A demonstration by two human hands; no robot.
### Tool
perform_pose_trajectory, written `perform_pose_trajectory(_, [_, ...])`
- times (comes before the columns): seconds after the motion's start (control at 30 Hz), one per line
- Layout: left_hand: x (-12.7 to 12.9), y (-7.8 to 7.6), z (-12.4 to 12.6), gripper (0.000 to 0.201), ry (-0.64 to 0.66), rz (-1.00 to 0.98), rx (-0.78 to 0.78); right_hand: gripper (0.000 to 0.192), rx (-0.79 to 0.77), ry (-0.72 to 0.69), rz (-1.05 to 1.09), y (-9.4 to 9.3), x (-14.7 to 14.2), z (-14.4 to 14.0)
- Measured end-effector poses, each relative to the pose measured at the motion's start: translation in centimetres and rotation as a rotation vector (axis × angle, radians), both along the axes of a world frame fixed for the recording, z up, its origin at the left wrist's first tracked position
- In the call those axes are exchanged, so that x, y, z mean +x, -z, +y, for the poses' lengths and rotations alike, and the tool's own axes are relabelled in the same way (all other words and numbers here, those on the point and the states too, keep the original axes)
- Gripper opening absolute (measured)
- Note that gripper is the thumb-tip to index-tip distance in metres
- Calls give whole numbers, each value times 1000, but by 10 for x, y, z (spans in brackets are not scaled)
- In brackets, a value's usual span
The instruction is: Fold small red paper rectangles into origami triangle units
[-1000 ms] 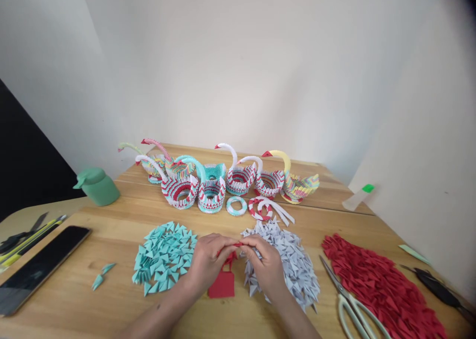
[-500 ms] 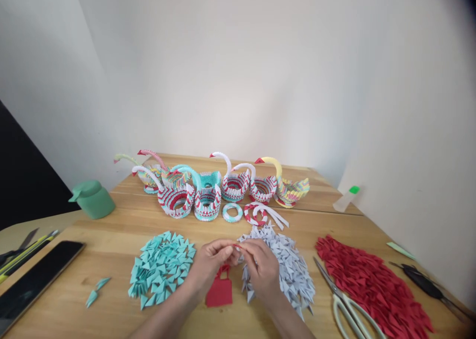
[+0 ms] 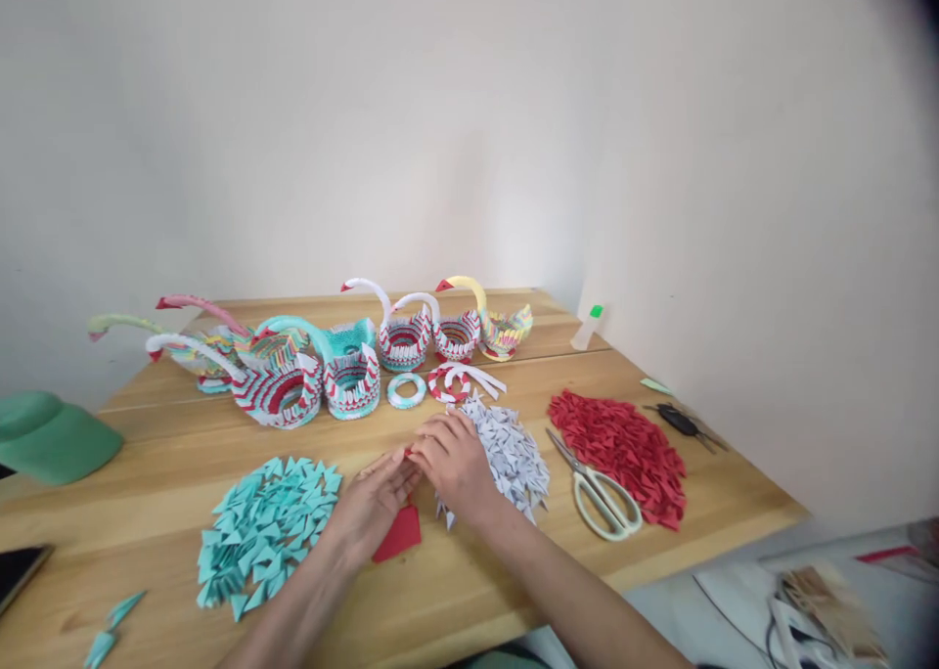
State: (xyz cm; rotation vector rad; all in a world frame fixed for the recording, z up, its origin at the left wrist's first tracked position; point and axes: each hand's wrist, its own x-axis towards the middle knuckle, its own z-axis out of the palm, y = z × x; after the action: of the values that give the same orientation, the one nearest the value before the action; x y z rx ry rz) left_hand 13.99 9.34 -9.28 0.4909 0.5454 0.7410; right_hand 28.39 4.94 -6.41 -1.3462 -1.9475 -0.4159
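At the near middle of a pale wooden bench (image 3: 469,591), two bare hands meet over a small red paper sheet (image 3: 398,535), a flat, matte square lying on the boards between a turquoise heap and a white one. The left hand (image 3: 372,506) rests partly on the sheet, fingers stretched forward and close together; the right hand (image 3: 455,462) curls just beside it, fingertips touching the left's. A speck of red shows where the fingertips meet, but whether either hand pinches it cannot be told, and the hands cover the sheet's far edge.

The turquoise paper triangles (image 3: 264,527) lie in a loose round pile to the left, the white paper triangles (image 3: 510,444) partly under the right hand, and the red paper triangles (image 3: 623,444) spread further right. Cream-handled scissors (image 3: 598,483) lie between the white and red heaps. Along the far side stands a row of folded-paper swans (image 3: 344,346) with scaly, ringed bodies and curved necks, and two small paper rings (image 3: 425,387) lie just in front. A green cap (image 3: 51,439) is cut off at the left edge.
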Motion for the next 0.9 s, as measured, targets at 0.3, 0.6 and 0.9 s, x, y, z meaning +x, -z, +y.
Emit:
perform_pose_trajectory(0.3, [-4, -10, -2, 21, -11, 35, 10, 20, -204, 354, -53, 5, 103, -101])
perform_pose_trajectory(0.6, [1, -16, -5, 22, 17, 95, 121, 32, -495, 666, 10, 63, 181, -158])
perform_pose_trajectory(0.9, [1, -16, -5, 31, 60, 111, 141, 39, -598, 738, 272, 41, 186, -150])
